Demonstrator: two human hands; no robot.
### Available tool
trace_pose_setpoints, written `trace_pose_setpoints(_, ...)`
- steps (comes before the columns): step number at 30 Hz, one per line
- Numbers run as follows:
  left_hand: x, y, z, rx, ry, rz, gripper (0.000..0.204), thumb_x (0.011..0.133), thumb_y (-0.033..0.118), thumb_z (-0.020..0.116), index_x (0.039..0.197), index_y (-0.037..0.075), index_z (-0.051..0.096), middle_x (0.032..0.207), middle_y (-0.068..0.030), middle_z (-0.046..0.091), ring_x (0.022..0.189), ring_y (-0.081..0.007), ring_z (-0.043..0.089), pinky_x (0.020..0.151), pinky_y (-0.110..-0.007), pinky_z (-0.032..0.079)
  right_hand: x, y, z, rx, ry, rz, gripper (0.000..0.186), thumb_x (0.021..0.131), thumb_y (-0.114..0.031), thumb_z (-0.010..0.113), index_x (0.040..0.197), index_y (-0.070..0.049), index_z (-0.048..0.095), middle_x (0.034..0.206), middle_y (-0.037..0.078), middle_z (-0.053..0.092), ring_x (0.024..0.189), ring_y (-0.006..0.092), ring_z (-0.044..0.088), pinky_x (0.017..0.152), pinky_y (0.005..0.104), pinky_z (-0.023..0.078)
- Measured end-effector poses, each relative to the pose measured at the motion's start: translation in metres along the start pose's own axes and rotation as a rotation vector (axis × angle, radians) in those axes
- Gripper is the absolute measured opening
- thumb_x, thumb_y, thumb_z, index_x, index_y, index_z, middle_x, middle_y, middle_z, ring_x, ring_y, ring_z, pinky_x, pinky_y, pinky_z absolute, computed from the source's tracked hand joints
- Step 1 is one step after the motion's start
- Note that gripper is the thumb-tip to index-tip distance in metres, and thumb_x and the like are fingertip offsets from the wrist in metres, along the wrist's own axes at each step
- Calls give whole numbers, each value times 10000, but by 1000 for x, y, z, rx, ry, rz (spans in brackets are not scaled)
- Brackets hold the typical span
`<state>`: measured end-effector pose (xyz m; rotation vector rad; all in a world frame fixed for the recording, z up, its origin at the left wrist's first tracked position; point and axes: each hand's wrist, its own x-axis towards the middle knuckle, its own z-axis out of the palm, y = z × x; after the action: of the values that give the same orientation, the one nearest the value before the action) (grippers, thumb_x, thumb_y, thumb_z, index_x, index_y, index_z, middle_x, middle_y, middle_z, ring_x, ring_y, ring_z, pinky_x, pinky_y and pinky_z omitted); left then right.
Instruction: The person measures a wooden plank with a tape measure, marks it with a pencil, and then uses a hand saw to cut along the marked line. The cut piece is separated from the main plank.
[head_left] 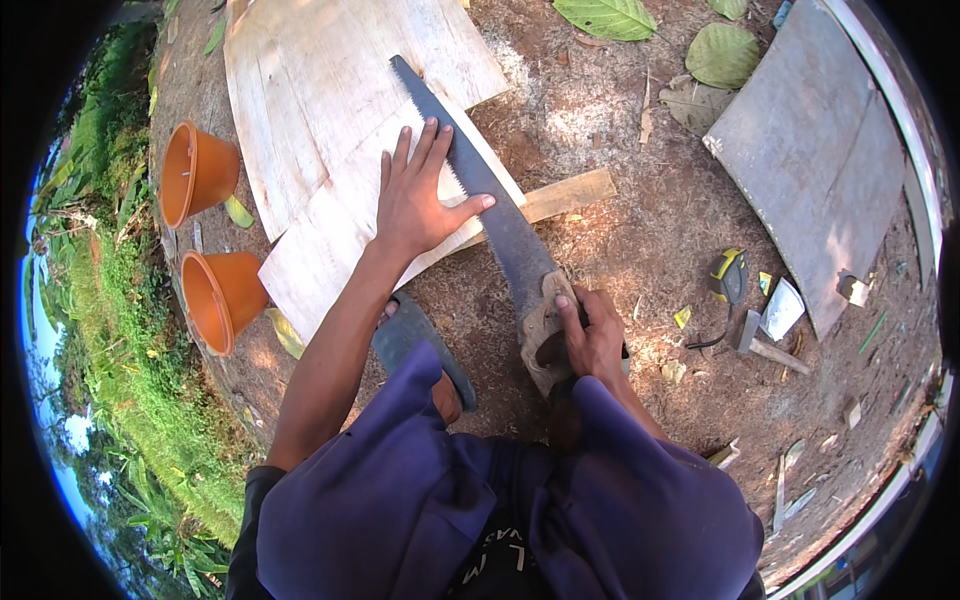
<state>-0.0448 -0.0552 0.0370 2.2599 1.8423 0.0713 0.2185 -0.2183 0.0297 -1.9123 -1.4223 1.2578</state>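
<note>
A hand saw (510, 245) with a dark toothed blade and a worn wooden handle lies slantwise over a pale plywood sheet (325, 215). My right hand (600, 335) is closed round the handle. Flat on the plywood, with fingers spread, my left hand (415, 205) touches the blade with its fingertips and thumb. The blade's tip reaches the far part of the sheet, near a larger pale board (310, 90). A narrow wooden strip (575, 195) sticks out from under the sheet, beneath the blade.
Two orange pots (222, 300) lie tipped at the left. My sandalled foot (425, 345) is beside the plywood. To the right are a yellow-and-black tape measure (732, 275), a hammer (775, 350) and a large grey board (815, 155). Green leaves (722, 57) lie at the far side.
</note>
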Motion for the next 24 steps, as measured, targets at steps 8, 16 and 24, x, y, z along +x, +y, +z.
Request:
trace_pose_setpoints(8, 1, -2, 2, -16, -5, -11, 1137, 771, 748, 751, 1610, 80, 372, 1695, -154, 306, 1577, -423, 200, 1252, -646, 163, 0, -1, 1, -28, 16, -16, 365, 1009, -318, 679, 1180, 4, 698, 985, 210, 655, 892, 393, 678, 803, 463, 548)
trace_pose_setpoints(16, 1, 1, -1, -8, -5, 0, 1111, 775, 671, 797, 1602, 61, 374, 1686, -173, 316, 1568, -440, 218, 1237, -649, 209, 0, -4, -2, -37, 0, -5, 366, 1014, -319, 666, 1200, -5, 690, 1010, 212, 664, 914, 400, 683, 821, 475, 546)
trace_pose_setpoints(24, 1, 0, -3, -12, -23, 1, 1091, 791, 653, 796, 1612, 79, 363, 1692, -174, 302, 1563, -458, 219, 1231, -653, 223, 11, -4, -21, -107, 38, -106, 278, 1028, -153, 600, 1269, -41, 678, 1051, 227, 680, 900, 420, 689, 796, 481, 553)
